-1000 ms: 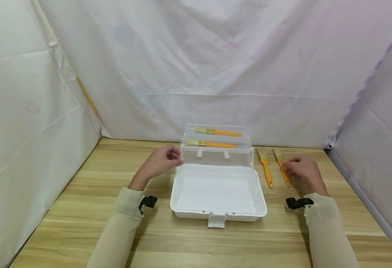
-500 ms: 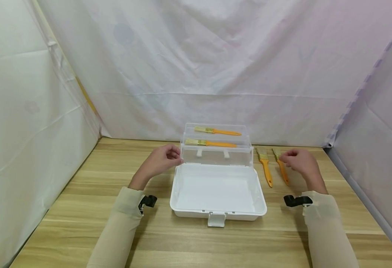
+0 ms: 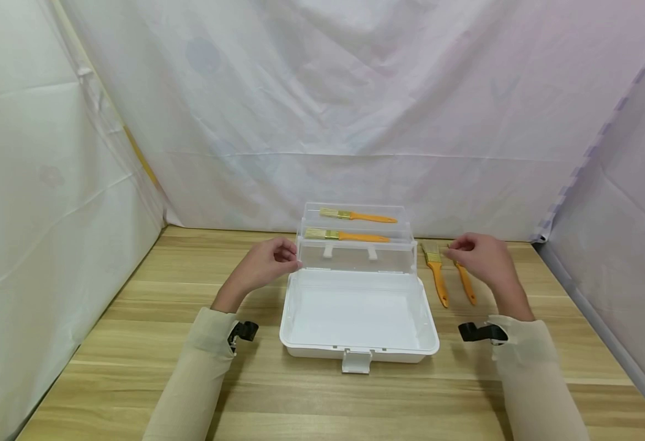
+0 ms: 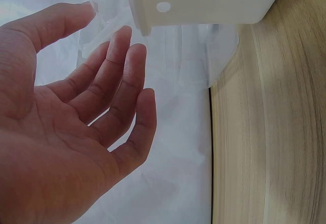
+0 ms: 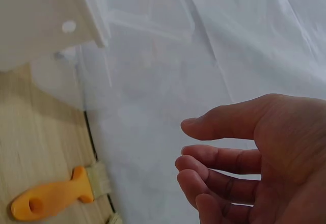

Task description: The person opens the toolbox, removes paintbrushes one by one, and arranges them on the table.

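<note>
A white plastic box (image 3: 358,318) stands open on the table, its clear lid (image 3: 366,260) raised at the back with clear trays above. Two flat paintbrushes with orange handles lie across the trays, an upper brush (image 3: 374,218) and a lower brush (image 3: 363,237). My left hand (image 3: 264,264) is by the lid's left edge; its fingers (image 4: 133,66) are loosely bent and hold nothing. Right of the box, two more paintbrushes lie on the table, a near brush (image 3: 439,285) and a far-right brush (image 3: 467,285). My right hand (image 3: 484,260) hovers over the far-right brush's bristles, holding nothing, fingers relaxed.
The wooden table (image 3: 278,407) meets a white cloth backdrop (image 3: 344,122) behind the box, with cloth walls left and right. A white latch (image 3: 357,361) sticks out from the box's front edge.
My right hand has moved up and leftward from beside the far-right brush's handle to over its bristle end. The left hand, box and brushes have stayed put.
</note>
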The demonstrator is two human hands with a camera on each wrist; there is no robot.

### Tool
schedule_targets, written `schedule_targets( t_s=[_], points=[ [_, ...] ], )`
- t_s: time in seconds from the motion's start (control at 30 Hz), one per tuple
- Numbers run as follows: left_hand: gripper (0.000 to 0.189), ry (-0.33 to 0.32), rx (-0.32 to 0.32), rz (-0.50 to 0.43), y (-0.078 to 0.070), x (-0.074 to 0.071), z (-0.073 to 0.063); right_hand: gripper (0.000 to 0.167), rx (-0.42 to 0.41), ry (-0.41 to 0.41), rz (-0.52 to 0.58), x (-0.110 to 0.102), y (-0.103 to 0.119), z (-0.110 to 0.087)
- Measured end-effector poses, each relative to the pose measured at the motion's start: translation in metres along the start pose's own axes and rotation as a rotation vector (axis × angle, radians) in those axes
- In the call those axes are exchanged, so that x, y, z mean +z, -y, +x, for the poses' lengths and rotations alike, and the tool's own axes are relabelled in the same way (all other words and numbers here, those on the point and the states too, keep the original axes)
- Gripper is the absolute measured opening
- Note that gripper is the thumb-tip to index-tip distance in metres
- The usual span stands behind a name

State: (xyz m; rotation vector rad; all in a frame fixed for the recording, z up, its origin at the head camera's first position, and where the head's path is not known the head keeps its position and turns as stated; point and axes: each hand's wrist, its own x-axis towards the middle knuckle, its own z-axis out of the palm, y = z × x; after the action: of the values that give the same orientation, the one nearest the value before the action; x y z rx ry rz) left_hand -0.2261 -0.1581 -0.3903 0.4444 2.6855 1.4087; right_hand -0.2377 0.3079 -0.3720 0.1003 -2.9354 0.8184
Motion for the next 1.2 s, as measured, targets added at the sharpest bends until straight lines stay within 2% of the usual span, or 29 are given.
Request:
schedule_targets(
  t_s=[0.37, 0.67, 1.2],
  points=[
    [0.028, 0.001, -0.001, -0.011, -0.001, 0.001, -0.001, 0.031, -0.108, -0.017, 0.007, -0.002, 0.038, -0.013],
    [0.029, -0.001, 0.005, -0.009, 0.000, 0.000, -0.001, 0.025, -0.134, 0.019, 0.054, 0.001, 0.064, -0.022],
    [0.029, -0.001, 0.012, -0.006, 0.001, 0.000, 0.000, 0.021, -0.237, 0.039, 0.120, 0.019, 0.079, -0.021]
  ],
)
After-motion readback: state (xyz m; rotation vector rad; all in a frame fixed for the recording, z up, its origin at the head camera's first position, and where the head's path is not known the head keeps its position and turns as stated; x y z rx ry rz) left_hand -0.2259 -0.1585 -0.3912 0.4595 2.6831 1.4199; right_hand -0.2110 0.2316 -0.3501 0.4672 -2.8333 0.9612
